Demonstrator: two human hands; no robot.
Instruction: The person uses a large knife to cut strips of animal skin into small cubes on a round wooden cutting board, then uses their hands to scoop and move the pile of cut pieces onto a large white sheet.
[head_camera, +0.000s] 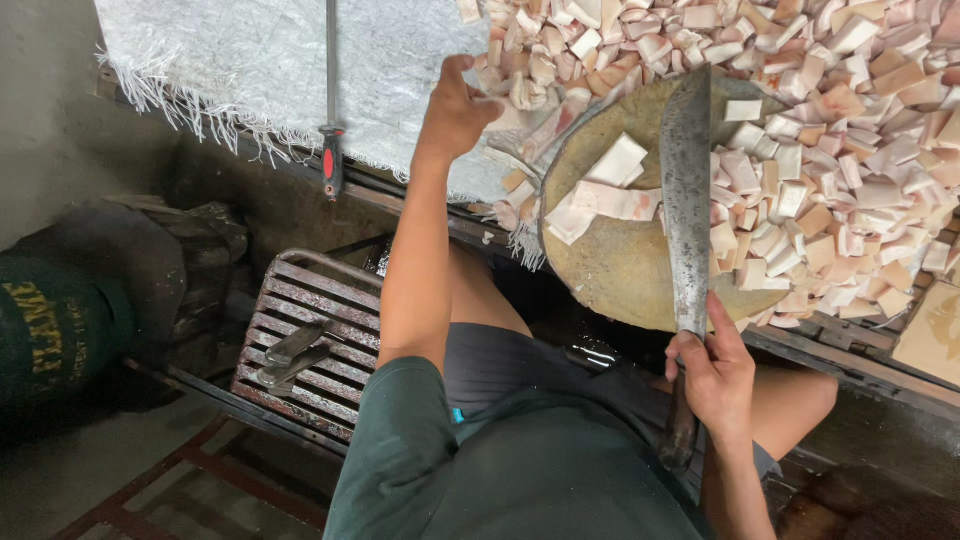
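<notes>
Cleaver (686, 190), long and dark-bladed, lying across the round wooden chopping block (620, 270), blade pointing away from the person, its handle hanging off the block's near edge. Right hand (712, 375) wrapped shut around that handle, just off the block's near rim. Left hand (458, 108) beyond the block's far-left rim, fingers curled and pressed into the loose pieces there; whether it pinches one cannot be told. Slabs of pale meat with pink streaks (605, 190), several, flat on the block, left of the blade. Cut cubes of the same meat (850, 130), a deep heap banked against the block's far and right sides, some spilling onto its right part. White fringed sack cloth (250, 70), spread left of the block. Sharpening steel with red-and-black handle (331, 110), hanging over that cloth, well left of the block. Slatted metal stool (305, 330), below and left of the block, beside the person's knee.
</notes>
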